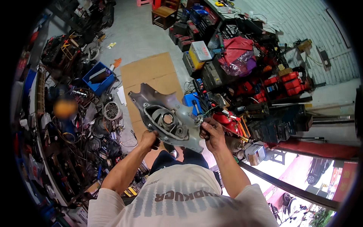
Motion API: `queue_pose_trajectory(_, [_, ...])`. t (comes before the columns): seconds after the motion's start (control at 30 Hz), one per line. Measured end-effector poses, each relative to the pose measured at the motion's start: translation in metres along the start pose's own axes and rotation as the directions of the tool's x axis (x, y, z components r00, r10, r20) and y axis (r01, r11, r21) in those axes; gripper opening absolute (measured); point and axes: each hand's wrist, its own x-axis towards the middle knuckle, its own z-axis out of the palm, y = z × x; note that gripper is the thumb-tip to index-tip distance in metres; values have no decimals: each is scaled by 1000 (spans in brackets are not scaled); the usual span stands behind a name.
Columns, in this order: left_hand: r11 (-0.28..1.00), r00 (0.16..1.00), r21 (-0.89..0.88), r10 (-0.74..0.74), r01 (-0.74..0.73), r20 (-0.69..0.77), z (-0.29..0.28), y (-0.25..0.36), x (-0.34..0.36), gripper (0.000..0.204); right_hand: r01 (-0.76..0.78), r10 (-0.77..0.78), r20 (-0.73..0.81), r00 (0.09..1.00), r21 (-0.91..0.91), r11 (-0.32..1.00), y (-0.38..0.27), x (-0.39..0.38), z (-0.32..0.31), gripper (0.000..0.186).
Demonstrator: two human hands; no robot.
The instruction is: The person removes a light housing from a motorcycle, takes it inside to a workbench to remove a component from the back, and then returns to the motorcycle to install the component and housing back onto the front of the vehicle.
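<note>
A grey scooter headlight fairing (151,92) is held up in front of me, its inner side showing a round opening and a lamp housing (166,118). My left hand (149,140) is closed around its lower left edge. Beside the right edge, my right hand (213,133) has its fingers bent in a pinch at a small silvery part (198,120), which looks like a bulb or bulb holder. Thin green wires seem to run close by it. The fingertips of my left hand are hidden behind the panel.
Flattened cardboard (151,70) covers the floor ahead. Left of it are a blue crate (99,80), a white bucket (112,111) of small hardware and heaped parts. Batteries (200,53), red cases (291,83) and a blue box (193,103) crowd the right. A wooden chair (164,14) stands far off.
</note>
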Motion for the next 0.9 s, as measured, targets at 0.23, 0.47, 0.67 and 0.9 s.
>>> queue_pose_trajectory(0.23, [850,978,-489,-130,195,164,-21,-1,48,19,489,-611,118,783,-723,487,-41,9,66,23])
queue_pose_trajectory(0.47, [613,936,-708,-251,351,247,-33,27,91,33,581,-703,278,655,-779,233,-83,57,82,28])
queue_pose_trajectory(0.67, [607,952,-733,-190,307,242,-45,76,141,34,723,-744,463,481,-690,39,-117,140,89,30])
queue_pose_trajectory(0.9, [661,954,-688,-221,299,203,-44,186,173,30,772,-713,615,337,-613,-164,-199,243,107,35])
